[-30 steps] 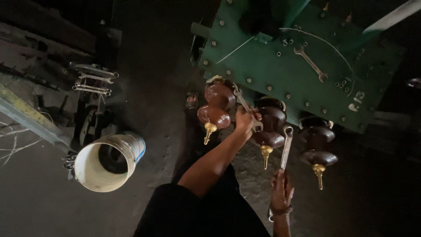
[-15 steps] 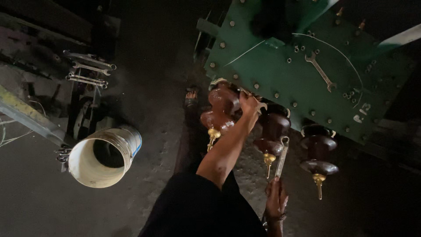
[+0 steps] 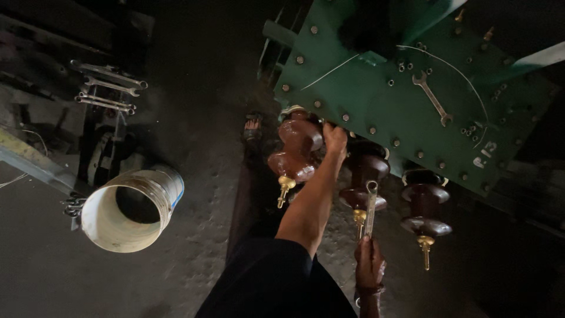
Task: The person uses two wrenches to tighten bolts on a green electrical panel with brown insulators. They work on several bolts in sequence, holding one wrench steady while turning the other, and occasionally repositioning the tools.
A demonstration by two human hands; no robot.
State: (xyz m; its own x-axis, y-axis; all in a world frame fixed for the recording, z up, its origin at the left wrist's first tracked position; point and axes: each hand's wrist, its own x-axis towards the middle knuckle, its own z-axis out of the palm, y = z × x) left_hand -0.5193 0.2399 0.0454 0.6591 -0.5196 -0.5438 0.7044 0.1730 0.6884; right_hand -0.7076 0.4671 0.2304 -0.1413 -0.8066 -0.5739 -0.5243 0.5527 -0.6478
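The base of the left brown insulator (image 3: 297,147), under the green tank lid (image 3: 406,100), is gripped by the left hand (image 3: 334,140). A spanner (image 3: 371,207) is clasped in the right hand (image 3: 369,262) beside it; tightening seems next.

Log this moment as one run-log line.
left hand: at base of brown insulator | right hand: holds wrench upright | green cover: spanner lying

Green bolted cover (image 3: 376,112); three glossy maroon-brown insulators (image 3: 297,147) with brass-yellow tips; a cream-white bucket (image 3: 130,209) with a blue rim stripe; silvery spanner (image 3: 431,98).
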